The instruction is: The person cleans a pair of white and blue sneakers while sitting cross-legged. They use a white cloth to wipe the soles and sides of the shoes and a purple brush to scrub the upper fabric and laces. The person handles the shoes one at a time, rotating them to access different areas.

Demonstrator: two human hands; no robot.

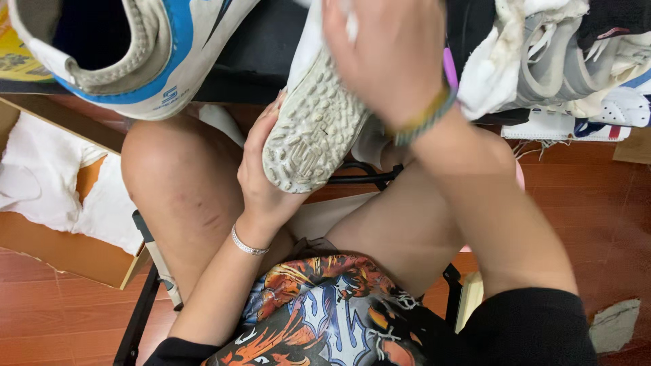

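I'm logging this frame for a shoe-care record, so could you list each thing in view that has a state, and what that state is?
White studded shoe: sole turned up, dirty, held.
Left hand: closed around the shoe's heel.
Right hand: laid over the shoe's upper, pressing white cloth.
Blue-and-white shoe: opening toward the camera, untouched.
Pile of shoes: heaped, grimy.
Cardboard box: open, white paper crumpled inside.
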